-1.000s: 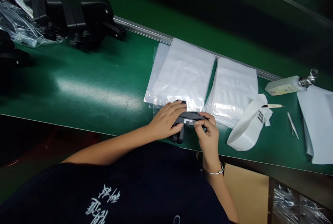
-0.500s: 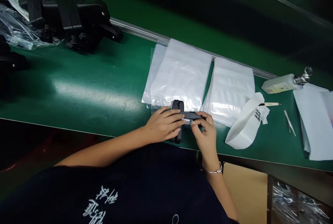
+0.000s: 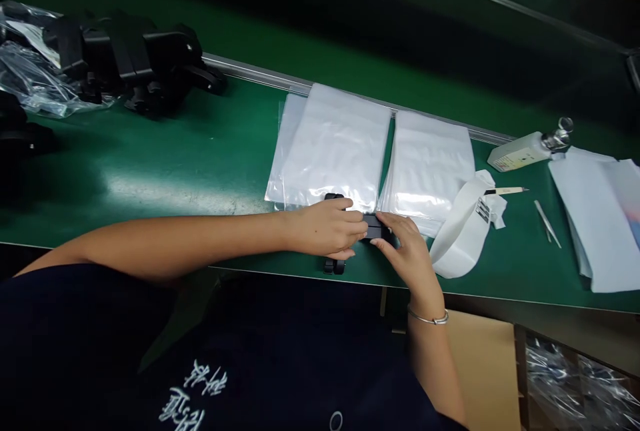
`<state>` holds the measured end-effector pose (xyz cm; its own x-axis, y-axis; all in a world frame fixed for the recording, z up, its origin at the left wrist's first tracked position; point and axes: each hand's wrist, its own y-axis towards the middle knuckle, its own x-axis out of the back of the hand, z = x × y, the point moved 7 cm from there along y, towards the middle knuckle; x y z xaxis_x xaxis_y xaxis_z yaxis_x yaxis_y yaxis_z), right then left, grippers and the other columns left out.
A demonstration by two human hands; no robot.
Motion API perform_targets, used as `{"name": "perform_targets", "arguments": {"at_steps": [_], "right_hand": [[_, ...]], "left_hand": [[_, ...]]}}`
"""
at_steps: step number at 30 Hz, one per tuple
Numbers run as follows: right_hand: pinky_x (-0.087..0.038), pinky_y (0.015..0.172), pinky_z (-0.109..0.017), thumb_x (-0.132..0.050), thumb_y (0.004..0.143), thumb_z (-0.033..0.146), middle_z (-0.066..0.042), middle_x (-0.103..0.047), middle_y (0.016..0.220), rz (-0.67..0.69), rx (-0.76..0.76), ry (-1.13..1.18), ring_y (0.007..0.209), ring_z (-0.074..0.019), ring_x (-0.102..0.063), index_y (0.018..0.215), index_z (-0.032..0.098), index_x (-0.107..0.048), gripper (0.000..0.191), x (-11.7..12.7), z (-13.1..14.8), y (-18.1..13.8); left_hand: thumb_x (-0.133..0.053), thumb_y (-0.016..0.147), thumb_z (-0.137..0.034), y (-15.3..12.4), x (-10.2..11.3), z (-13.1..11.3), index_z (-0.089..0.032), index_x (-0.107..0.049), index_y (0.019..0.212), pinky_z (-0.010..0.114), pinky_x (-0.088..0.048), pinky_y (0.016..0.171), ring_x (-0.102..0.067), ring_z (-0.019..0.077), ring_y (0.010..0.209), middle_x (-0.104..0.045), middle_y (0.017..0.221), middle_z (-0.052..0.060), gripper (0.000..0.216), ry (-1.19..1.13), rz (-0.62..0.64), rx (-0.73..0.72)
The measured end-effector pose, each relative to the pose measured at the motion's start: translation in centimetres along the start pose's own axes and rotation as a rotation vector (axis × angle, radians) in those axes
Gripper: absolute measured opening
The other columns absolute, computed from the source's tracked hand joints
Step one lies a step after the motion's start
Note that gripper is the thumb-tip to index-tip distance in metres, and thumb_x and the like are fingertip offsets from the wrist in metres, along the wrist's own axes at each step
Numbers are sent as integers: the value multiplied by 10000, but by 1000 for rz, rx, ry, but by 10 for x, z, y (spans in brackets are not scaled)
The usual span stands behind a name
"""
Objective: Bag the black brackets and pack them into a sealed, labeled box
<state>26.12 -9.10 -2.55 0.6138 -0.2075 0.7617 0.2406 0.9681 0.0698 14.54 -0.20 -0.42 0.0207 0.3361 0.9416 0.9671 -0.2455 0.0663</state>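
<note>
A black plastic part (image 3: 373, 227) with a crosswise end lies near the bench's front edge, between my hands. My left hand (image 3: 331, 227) is closed over it, covering its middle, with the crosswise end showing above and below. On the right, my right hand (image 3: 406, 245) pinches the other end of the part between thumb and fingers. Just behind the part, a stack of clear plastic bags (image 3: 337, 144) reaches almost to my left fingers. Whatever sits beneath my left palm is hidden.
More black plastic parts (image 3: 125, 57) and clear wrapping (image 3: 50, 84) lie at the left. To the right are a second bag stack (image 3: 433, 171), a roll of white labels (image 3: 457, 237), a brush-like tool (image 3: 507, 191), tweezers (image 3: 547, 224), a bottle (image 3: 517, 154) and white sheets (image 3: 595, 217).
My left hand has slid right along the part and its fingers have curled in. The clear strip seen under the fingertips is out of sight. The part's right end has turned to show a broader face.
</note>
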Motion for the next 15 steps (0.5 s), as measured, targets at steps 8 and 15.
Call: {"name": "perform_targets", "arguments": {"at_steps": [8, 15], "right_hand": [[-358, 1089, -564, -574, 914, 369, -71, -574, 1319, 132, 128, 58, 1209, -264, -536, 1437, 317, -379, 561, -3, 16, 6], [-268, 1143, -589, -603, 893, 316, -58, -649, 1177, -215, 196, 25, 1121, -252, -599, 1325, 311, -494, 446, 29, 34, -18]], "left_hand": [[-387, 955, -302, -61, 39, 50, -191, -606, 1227, 331, -463, 823, -596, 184, 863, -654, 916, 47, 366, -232, -639, 626], [-417, 912, -221, -73, -3, 59, -146, -604, 1195, 384, -490, 954, -589, 224, 1105, -632, 1159, 111, 347, -179, -464, 738]]}}
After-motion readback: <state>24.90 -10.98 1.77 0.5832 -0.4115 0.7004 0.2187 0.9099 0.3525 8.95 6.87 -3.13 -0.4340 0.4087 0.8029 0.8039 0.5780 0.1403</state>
